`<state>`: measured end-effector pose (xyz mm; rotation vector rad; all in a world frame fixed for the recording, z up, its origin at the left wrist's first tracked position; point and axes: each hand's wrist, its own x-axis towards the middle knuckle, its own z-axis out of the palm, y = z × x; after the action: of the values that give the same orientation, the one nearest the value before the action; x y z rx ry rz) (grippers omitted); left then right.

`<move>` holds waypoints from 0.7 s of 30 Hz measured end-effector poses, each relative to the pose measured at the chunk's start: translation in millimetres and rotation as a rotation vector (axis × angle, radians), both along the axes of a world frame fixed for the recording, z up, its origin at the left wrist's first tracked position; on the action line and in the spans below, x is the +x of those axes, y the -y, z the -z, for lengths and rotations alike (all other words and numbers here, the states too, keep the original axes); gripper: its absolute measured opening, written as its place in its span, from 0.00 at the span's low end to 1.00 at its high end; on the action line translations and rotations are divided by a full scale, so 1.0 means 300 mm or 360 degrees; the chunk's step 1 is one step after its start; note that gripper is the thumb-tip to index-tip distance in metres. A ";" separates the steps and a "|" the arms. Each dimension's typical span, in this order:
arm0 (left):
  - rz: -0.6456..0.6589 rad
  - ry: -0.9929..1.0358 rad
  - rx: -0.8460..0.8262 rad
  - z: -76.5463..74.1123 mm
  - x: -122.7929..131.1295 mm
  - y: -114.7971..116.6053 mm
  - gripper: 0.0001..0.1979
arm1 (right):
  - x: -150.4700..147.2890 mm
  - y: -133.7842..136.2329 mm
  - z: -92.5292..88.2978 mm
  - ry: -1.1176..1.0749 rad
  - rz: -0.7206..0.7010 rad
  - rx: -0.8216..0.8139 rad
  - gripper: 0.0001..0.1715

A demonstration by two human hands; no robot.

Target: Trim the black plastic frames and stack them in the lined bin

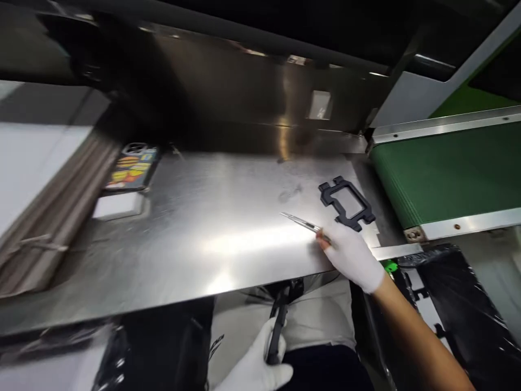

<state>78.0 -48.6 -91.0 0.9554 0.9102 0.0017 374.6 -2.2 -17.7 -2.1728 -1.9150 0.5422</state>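
My right hand [354,252], in a white glove with the fingertips bare, is closed around a slim metal craft knife [300,221]. Its pointed tip extends left over the metal table. Just beyond that hand, a black plastic frame [361,201] with a rectangular opening and notched edges lies flat on the table. Below the table's front edge, my gloved left hand [258,358] grips a black plastic part [279,326], seen nearly edge-on above my lap. Its full shape is hidden by this angle.
A green conveyor belt [451,174] borders the metal table [195,217] on the right. At the left are a phone in a colourful case [133,168], a white block [118,205] and a cardboard box [61,201]. Black plastic wrapping [468,304] sits at lower right.
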 end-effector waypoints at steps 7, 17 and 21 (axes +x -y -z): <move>-0.0546 -0.0398 0.0009 -0.017 -0.051 0.150 0.25 | -0.052 -0.266 0.084 0.0224 -0.0041 -0.0305 0.09; -0.0850 -0.0256 0.0261 0.030 -0.012 0.190 0.24 | -0.126 0.243 0.021 -0.0836 -0.0180 -0.0757 0.26; -0.0724 -0.0117 0.0359 0.043 0.027 0.176 0.15 | -0.310 0.439 0.193 -0.0781 -0.0249 -0.0822 0.30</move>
<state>86.2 -101.5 -103.9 0.9409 1.1976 0.4671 281.5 -134.0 -75.6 -1.8820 -1.8031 1.5803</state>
